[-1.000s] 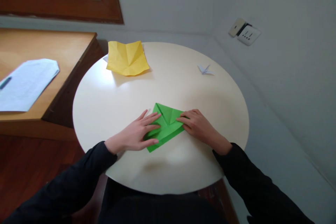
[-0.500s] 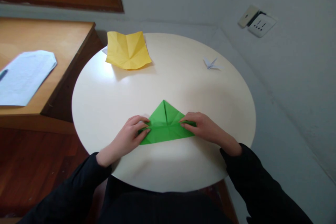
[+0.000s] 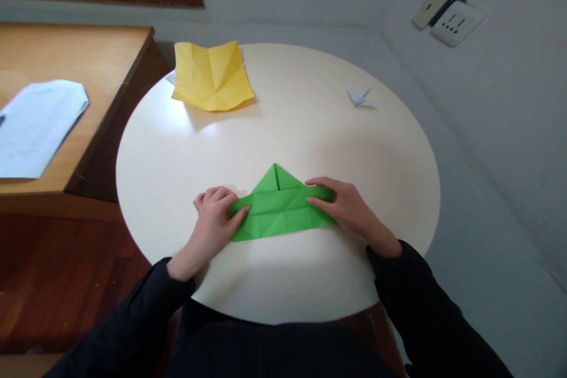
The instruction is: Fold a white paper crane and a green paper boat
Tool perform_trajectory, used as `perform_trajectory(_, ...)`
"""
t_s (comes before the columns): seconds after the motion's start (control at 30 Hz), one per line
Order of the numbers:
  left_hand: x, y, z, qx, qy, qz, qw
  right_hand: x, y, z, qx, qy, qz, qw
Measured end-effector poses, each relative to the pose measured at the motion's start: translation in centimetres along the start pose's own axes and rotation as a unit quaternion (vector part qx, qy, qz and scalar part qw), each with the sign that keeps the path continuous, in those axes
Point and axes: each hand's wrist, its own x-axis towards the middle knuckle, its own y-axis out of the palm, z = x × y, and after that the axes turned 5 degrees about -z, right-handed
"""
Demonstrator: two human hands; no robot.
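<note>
A sheet of green paper (image 3: 279,212), folded into a peaked shape with a wide band along its near side, lies at the near middle of the round table. The peak points away from me, and a dark seam runs down it. My left hand (image 3: 215,212) grips the band's left end, thumb on top and the fingers curled behind the edge. At the right end, my right hand (image 3: 343,204) holds the band between thumb and fingers. The fingertips behind the paper are partly hidden.
On the white round table (image 3: 283,283) a creased yellow sheet (image 3: 212,80) lies at the back left over something pale. A small white folded-paper bird (image 3: 361,99) rests at the back right. To the left, a wooden desk (image 3: 106,50) bears white papers (image 3: 44,124).
The green paper's near strip has been turned up over the peak's base, so the band is wider and less of the peak shows. Both hands moved slightly with it. The view shifted a little.
</note>
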Motion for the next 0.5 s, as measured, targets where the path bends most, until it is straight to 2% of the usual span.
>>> perform_trajectory(0.2,-0.3,0.3,0.3,0.052,-0.012,-0.046,0.997,-0.7,1.4,-1.0,-0.043,-0.04,-0.096,0.994)
perform_trajectory(0.37,-0.8,0.8,0.1,0.086,-0.002,-0.096,0.992,-1.6,2.5,-1.2,-0.156,-0.069,-0.205,0.964)
perform_trajectory(0.5,-1.1,0.8,-0.6,0.141,0.04,-0.091,0.985,-2.3,3.1,-0.8,-0.214,-0.065,-0.216,0.951)
